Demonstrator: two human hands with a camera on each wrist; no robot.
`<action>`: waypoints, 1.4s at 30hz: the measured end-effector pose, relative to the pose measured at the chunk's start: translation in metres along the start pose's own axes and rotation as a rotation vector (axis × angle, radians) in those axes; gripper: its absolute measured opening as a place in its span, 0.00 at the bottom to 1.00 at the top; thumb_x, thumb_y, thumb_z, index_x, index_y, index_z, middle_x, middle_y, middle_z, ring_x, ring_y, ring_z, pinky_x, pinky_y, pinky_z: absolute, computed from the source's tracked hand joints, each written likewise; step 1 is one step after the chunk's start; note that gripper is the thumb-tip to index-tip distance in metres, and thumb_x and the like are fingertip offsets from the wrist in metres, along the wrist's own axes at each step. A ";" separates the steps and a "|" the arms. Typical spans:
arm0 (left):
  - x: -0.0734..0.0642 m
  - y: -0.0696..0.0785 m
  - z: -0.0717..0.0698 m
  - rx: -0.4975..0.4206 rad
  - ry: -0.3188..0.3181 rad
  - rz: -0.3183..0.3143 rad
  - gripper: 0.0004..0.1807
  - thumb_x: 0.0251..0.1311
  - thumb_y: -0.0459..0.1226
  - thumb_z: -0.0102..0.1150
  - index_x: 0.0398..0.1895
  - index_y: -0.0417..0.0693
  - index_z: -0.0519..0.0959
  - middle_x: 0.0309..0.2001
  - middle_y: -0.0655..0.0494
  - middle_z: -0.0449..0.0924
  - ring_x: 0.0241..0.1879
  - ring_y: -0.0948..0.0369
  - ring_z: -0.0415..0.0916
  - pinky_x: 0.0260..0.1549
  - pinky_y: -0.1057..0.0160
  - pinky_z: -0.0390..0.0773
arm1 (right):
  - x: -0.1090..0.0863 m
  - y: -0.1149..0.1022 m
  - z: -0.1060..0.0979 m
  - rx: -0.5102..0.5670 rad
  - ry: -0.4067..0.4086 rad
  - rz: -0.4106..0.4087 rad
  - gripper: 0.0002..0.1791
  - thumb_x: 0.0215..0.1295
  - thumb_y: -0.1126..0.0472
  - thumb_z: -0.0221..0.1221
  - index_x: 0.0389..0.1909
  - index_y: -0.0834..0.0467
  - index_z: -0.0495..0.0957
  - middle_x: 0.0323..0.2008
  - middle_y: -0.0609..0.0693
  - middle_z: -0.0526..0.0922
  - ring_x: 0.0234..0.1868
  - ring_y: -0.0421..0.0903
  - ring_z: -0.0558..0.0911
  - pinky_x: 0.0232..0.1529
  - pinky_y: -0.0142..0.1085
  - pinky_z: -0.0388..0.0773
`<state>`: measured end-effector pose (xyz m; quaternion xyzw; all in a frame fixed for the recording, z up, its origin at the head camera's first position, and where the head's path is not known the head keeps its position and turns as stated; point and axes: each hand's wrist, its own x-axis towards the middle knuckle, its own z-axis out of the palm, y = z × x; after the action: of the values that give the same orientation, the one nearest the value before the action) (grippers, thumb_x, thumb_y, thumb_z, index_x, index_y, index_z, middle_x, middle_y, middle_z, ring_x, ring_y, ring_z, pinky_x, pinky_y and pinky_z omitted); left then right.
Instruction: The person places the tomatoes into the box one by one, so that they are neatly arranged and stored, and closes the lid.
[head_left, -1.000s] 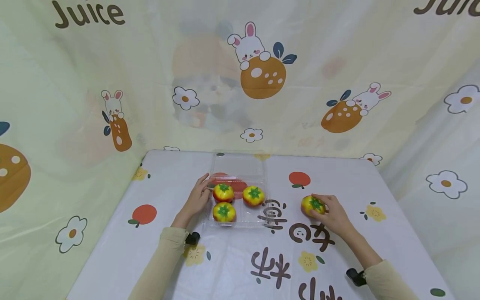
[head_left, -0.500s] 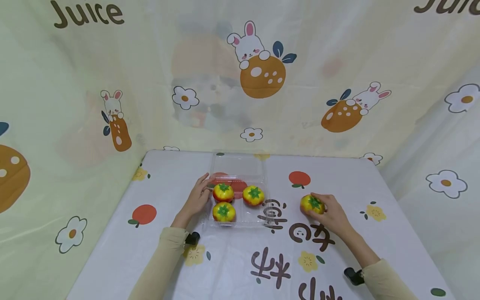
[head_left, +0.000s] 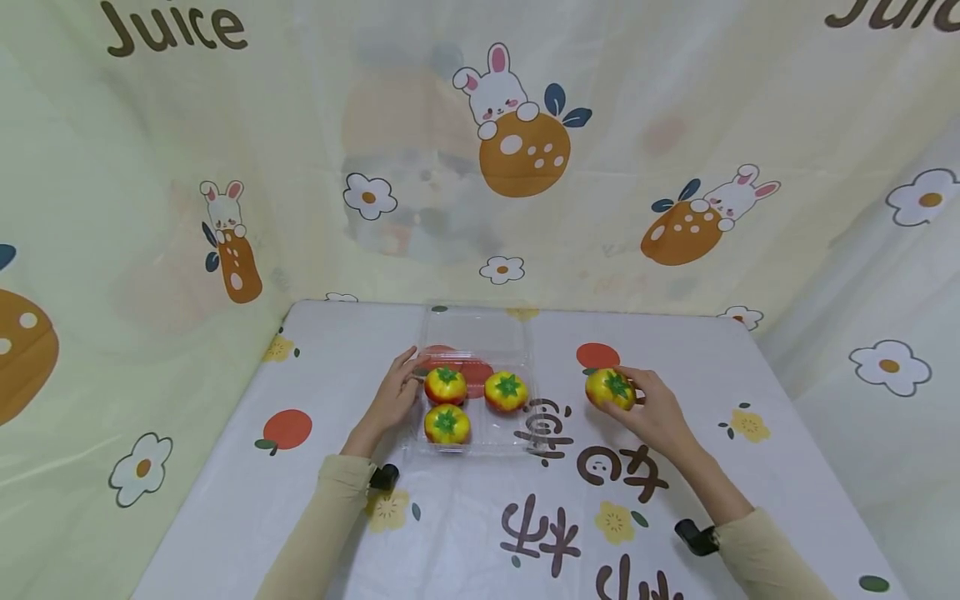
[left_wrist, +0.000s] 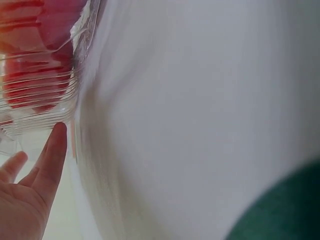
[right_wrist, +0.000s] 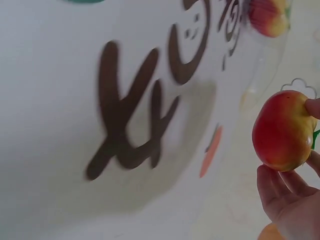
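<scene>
A clear plastic box (head_left: 498, 435) lies with its lid (head_left: 480, 327) folded back. Inside are three red-and-yellow fruits with green leafy tops: a back-left fruit (head_left: 446, 386), a front-left fruit (head_left: 447, 424) and a right fruit (head_left: 506, 392). My left hand (head_left: 393, 396) touches the box's left side with extended fingers; its fingertips meet the ribbed wall in the left wrist view. To the right of the box, my right hand (head_left: 660, 412) grips another such fruit (head_left: 609, 389) between thumb and fingers. In the right wrist view that fruit is raised off the table.
A white printed cloth (head_left: 450, 533) covers the table. Patterned curtains (head_left: 300, 125) hang behind it and at both sides. A small black device (head_left: 385, 477) is on the left wrist and another black device (head_left: 696, 537) on the right.
My right hand has lifted the fruit and shifted it slightly left and away from me. The left hand and the box stay where they were.
</scene>
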<state>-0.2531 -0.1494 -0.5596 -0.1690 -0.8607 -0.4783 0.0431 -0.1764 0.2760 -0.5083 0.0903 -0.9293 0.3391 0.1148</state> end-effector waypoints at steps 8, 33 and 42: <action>0.000 -0.004 0.001 0.015 0.010 0.035 0.26 0.64 0.28 0.40 0.66 0.34 0.71 0.73 0.35 0.55 0.50 0.43 0.78 0.56 0.41 0.73 | 0.009 -0.024 0.005 0.048 0.001 -0.051 0.31 0.56 0.61 0.70 0.61 0.65 0.73 0.51 0.62 0.76 0.49 0.57 0.76 0.46 0.54 0.80; 0.000 -0.001 0.001 0.011 -0.002 -0.013 0.27 0.65 0.30 0.41 0.68 0.39 0.69 0.75 0.39 0.53 0.69 0.39 0.59 0.65 0.37 0.60 | 0.017 -0.076 0.050 0.141 -0.106 -0.165 0.32 0.55 0.55 0.71 0.61 0.60 0.75 0.54 0.55 0.78 0.51 0.51 0.78 0.45 0.46 0.83; -0.001 -0.003 0.001 0.012 0.006 -0.007 0.27 0.64 0.31 0.42 0.68 0.41 0.70 0.75 0.39 0.54 0.70 0.39 0.57 0.65 0.38 0.59 | 0.014 -0.085 0.060 0.156 -0.163 -0.174 0.32 0.54 0.55 0.71 0.60 0.60 0.76 0.52 0.55 0.78 0.49 0.51 0.78 0.44 0.45 0.83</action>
<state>-0.2534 -0.1503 -0.5625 -0.1642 -0.8640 -0.4738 0.0450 -0.1780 0.1716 -0.4973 0.2065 -0.8951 0.3904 0.0606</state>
